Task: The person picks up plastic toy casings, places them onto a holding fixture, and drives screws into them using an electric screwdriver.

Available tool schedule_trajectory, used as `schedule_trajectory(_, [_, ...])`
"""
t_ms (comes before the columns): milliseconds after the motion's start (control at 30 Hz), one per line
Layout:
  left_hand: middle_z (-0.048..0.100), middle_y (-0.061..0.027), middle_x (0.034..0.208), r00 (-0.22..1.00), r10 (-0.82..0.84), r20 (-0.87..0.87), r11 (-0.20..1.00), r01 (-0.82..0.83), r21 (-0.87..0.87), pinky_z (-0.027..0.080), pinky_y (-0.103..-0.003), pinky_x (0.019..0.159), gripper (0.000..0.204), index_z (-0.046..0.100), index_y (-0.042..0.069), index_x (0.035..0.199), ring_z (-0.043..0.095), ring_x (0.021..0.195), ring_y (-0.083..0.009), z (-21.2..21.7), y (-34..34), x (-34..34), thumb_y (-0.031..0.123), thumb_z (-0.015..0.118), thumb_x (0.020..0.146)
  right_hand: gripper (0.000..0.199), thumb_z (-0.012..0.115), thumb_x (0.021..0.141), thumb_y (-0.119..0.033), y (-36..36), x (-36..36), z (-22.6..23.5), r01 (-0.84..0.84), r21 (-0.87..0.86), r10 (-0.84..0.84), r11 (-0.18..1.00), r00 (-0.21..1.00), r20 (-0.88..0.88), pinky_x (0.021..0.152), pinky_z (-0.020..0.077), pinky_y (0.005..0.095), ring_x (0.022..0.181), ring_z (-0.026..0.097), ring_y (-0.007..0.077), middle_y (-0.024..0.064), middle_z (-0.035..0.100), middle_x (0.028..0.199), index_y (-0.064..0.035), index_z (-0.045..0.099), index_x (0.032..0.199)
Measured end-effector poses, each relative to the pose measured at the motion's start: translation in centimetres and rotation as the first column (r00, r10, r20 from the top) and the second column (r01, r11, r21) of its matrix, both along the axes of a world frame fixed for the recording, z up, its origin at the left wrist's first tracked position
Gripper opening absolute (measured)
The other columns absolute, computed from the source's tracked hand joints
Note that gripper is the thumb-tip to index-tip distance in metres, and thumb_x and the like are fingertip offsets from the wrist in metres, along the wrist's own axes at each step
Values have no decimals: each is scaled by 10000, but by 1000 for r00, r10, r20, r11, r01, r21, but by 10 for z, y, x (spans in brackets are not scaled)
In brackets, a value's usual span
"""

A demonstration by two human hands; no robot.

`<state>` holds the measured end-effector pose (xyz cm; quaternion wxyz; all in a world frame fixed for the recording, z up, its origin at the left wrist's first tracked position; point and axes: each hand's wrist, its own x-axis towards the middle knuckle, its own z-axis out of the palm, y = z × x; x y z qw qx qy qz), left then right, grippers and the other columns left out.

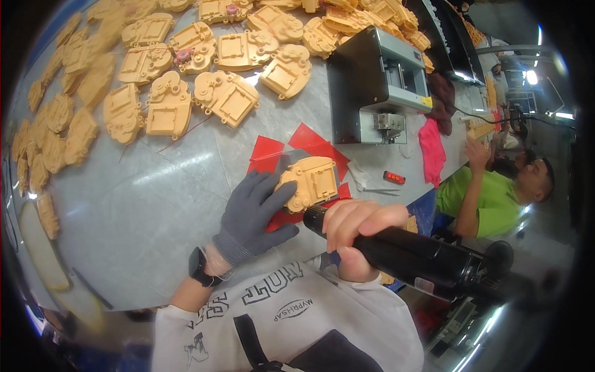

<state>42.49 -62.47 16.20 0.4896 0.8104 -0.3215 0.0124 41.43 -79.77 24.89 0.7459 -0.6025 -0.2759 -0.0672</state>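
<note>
Frame centre: gloved left hand [254,214], fingers spread, pressing tan plastic housing [308,181] onto red mat [273,152]. Bare right hand [354,228] fist-wrapped round black power screwdriver [409,255]. Upper left: loose tan housings [167,93].

Long grey worktable [155,186], bright lamps [530,77] at right (perhaps strip lights), dim surroundings

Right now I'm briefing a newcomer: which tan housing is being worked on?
On the grey table, find the red mat before the grey machine. The tan housing lies there alone, under the gloved left hand and the black power screwdriver; others lie untouched beyond.
</note>
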Motion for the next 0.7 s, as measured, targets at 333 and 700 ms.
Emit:
schedule_trajectory(333, [484, -172, 1115, 1000, 14, -19, 1000, -15, -12, 393, -457, 863, 661, 486, 44, 1164, 480, 975, -337, -1, -1, 1, 233, 736, 583, 339, 608, 732, -35, 13, 2, -5, 110, -114, -112, 987, 994, -3, 502, 410, 297, 482, 490, 155, 47, 514, 623, -79, 346, 942])
schedule_trajectory(700, [482, -176, 1120, 1000, 7, -20, 1000, -7, -26, 404, -452, 830, 640, 478, 29, 1161, 486, 944, -349, 6, -1, 0, 241, 725, 610, 360, 632, 692, 30, 13, -4, 0, 154, -101, -168, 983, 974, -152, 529, 425, 314, 520, 508, 177, 57, 498, 619, -70, 375, 924])
